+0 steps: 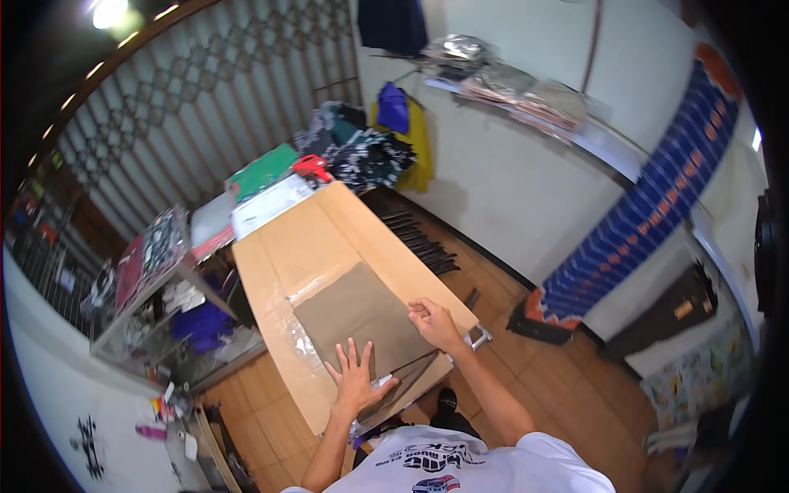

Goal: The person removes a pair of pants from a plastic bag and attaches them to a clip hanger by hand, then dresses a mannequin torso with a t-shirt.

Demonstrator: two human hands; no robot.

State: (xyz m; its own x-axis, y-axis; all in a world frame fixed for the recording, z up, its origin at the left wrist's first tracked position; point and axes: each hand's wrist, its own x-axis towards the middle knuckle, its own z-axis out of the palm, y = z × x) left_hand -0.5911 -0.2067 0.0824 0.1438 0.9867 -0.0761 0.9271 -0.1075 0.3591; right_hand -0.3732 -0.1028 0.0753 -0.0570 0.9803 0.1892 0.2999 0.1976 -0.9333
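A folded brown cloth [353, 316], probably a garment, lies on the tan tabletop [283, 246]. Clear plastic wrap [306, 338] shows along its left side. My left hand [355, 382] rests flat on the near part of the cloth, fingers spread. By its thumb is a small white patch [382, 380], perhaps a label. At the cloth's right edge, the fingers of my right hand [436, 324] are bent and closed on the border; the fingertips are partly hidden.
Farther along the table lie white sheets [267, 205], a green packet [261, 172] and a red tape dispenser [312, 168]. A shelf with clothes [177, 308] stands left. Piled garments [357, 148] sit behind. On the right leans a tall blue patterned roll [637, 209].
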